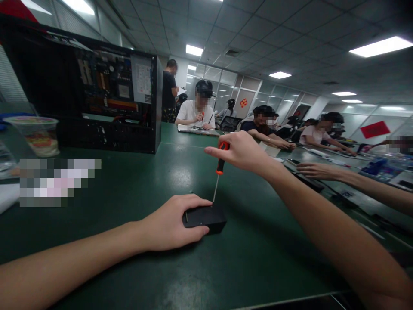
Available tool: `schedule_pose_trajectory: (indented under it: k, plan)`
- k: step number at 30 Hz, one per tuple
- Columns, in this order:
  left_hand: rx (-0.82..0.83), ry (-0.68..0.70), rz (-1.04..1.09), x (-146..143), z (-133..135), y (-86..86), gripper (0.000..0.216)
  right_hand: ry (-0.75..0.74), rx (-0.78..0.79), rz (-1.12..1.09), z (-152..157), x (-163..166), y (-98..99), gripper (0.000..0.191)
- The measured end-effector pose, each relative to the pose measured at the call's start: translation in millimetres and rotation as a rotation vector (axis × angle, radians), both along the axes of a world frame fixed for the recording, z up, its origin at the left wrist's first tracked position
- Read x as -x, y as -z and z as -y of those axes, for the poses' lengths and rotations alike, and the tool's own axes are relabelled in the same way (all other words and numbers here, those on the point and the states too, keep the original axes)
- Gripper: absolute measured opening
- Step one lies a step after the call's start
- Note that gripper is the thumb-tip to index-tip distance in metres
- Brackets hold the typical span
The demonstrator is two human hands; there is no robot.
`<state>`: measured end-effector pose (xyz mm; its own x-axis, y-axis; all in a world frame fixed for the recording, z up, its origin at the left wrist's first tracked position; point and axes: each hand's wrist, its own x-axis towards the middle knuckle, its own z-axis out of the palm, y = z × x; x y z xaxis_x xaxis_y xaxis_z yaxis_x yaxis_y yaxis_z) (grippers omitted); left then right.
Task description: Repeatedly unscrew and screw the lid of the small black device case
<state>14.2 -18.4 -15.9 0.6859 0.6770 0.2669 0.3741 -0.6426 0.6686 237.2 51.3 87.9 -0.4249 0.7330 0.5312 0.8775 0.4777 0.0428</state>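
A small black box-shaped device (214, 218) lies on the green table. My left hand (176, 221) is closed around its left end, thumb on the near side and fingers on the far side. Above it, my right hand (243, 153) grips the top of a screwdriver (220, 165) with an orange and black handle. The screwdriver's thin shaft slants down, and its tip meets the far top edge of the black box, close to my left fingertips. Whether a screw sits under the tip is too small to tell.
An open computer case (155, 107) stands at the back left, with a clear plastic cup (40, 135) before it. At the right, a co-worker's hand (318, 171) rests near dark parts on the table (135, 275). Other people sit further back.
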Motion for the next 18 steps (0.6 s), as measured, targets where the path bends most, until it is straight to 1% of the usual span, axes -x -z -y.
schedule_pose_trajectory:
  k: [5, 12, 18]
  plan:
    - [0.025, -0.008, -0.008, -1, 1, -2.1, 0.048, 0.019, 0.073, -0.009, -10, -2, 5.1, 0.065]
    - [0.014, -0.003, -0.007, 0, 1, -1.7, 0.049, 0.048, 0.192, -0.048, -22, -7, 12.7, 0.065]
    - [0.015, 0.006, -0.017, 0, 0, -0.6, 0.049, 0.088, 0.198, -0.027, -22, -6, 12.8, 0.067]
